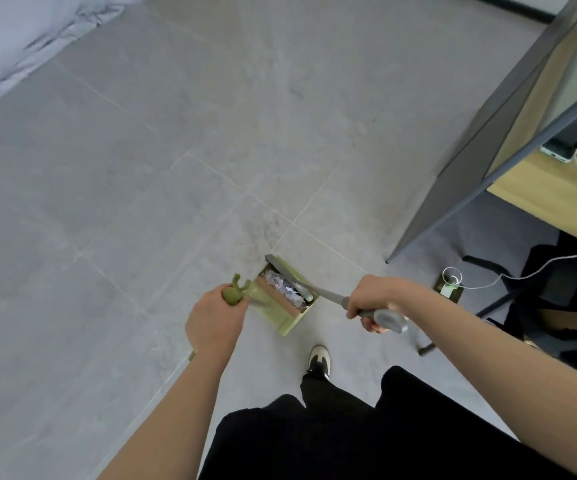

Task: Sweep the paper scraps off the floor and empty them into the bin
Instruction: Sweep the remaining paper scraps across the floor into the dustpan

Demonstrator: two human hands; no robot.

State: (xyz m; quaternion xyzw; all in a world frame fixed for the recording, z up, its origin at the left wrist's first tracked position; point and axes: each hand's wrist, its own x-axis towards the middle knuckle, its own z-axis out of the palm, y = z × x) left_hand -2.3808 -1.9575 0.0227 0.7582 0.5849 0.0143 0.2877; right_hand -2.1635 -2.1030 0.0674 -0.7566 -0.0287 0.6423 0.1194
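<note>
Two hands at work over the pale green plastic dustpan (282, 303) on the floor.
White paper scraps (285, 288) lie heaped inside it; left hand (215, 322) grips its handle, right hand (375, 299) grips the grey broom (332, 296).

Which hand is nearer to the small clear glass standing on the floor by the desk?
The right hand, gripping the grey broom handle, is nearer: the clear glass stands just to its right. The left hand, holding the green dustpan handle, is farther left.
</note>
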